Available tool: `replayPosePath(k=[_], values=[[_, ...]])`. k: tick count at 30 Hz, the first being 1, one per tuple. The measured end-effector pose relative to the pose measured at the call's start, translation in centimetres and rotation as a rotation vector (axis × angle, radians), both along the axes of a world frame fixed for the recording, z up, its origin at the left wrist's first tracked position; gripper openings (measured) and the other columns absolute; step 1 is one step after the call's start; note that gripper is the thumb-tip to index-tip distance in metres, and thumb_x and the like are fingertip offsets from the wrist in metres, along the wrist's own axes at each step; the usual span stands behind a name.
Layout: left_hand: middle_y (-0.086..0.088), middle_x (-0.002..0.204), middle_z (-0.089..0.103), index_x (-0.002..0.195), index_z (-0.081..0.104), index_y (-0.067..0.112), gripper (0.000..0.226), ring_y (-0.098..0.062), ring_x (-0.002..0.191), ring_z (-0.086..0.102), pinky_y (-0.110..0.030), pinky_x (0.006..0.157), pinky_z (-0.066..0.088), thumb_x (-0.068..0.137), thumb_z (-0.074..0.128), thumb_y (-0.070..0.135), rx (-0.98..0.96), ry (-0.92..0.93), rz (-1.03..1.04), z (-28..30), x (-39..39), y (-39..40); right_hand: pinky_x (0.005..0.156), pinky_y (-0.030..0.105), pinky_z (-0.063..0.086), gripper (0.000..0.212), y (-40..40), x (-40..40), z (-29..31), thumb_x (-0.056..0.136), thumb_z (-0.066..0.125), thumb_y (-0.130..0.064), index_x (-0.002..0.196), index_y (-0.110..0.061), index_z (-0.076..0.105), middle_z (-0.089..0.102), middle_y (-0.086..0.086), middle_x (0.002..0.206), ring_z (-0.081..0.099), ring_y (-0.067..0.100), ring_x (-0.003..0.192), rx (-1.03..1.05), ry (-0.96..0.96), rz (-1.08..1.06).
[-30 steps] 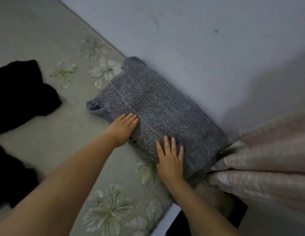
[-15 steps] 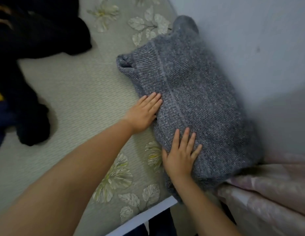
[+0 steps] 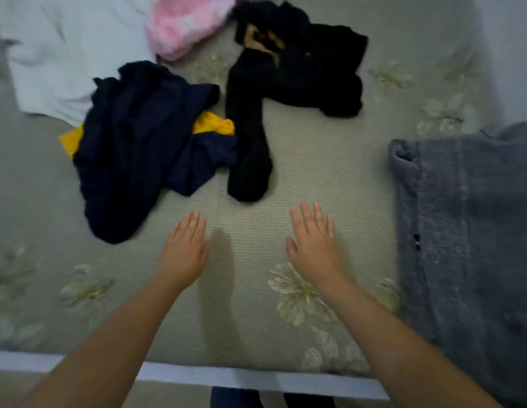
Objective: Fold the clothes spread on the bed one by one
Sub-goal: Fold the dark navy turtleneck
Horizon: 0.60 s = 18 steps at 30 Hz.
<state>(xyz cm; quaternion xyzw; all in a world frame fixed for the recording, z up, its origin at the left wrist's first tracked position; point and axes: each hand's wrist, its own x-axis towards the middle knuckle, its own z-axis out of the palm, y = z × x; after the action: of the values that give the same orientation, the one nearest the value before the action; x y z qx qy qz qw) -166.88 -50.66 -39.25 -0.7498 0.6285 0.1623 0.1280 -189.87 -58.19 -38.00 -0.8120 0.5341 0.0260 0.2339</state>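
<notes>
1. Left hand flat, fingers straight and together, palm down over the grey-green floral bed cover; holds nothing.
2. Right hand same, fingers straight, slightly spread, palm down, holds nothing. Cannot tell if either palm touches the cover.
3. Folded grey knitted sweater lies at right side of bed, well apart from right hand.
4. Crumpled navy garment with yellow fabric showing lies unfolded beyond left hand, near its fingertips.
5. Black fuzzy garment lies unfolded at centre top, one long part reaching down toward the hands.
6. Pink fluffy item and white cloth at far top left.
7. Pale bed edge runs along bottom, under both forearms.
</notes>
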Motion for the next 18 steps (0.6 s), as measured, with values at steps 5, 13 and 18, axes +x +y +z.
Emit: replayPosePath(k=[5,13,18], values=[[-0.012,0.151,0.020,0.141,0.028,0.008,0.090,-0.026,0.142,0.011,-0.040,0.114,0.011,0.081,-0.005,0.066,-0.086,0.060,0.189,0.9,9.8,3.7,0.110,0.037,0.023,0.047,-3.4,7.5,0.3,0.092,0.047,-0.017,0.137,-0.005,0.039,0.040,0.011,0.143,0.028,0.025,0.138,-0.094,-0.046,0.094],[-0.021,0.148,0.025,0.139,0.029,-0.002,0.087,-0.032,0.140,0.018,-0.042,0.115,0.013,0.086,0.006,0.063,-0.103,0.157,0.433,-2.6,24.3,5.6,0.112,0.032,0.021,0.049,-6.7,23.5,1.3,0.091,0.054,-0.018,0.134,0.000,0.042,0.044,0.017,0.139,0.036,0.030,0.132,-0.156,0.048,0.205],[-0.016,0.153,0.011,0.143,0.017,0.002,0.068,-0.026,0.142,0.006,-0.038,0.115,0.002,0.095,0.031,0.047,-0.112,0.225,0.521,-5.7,29.9,7.3,0.112,0.042,0.019,0.059,-6.4,33.5,-0.3,0.088,0.056,-0.019,0.142,-0.021,0.031,0.017,0.011,0.153,0.016,0.030,0.141,-0.222,0.172,0.445]])
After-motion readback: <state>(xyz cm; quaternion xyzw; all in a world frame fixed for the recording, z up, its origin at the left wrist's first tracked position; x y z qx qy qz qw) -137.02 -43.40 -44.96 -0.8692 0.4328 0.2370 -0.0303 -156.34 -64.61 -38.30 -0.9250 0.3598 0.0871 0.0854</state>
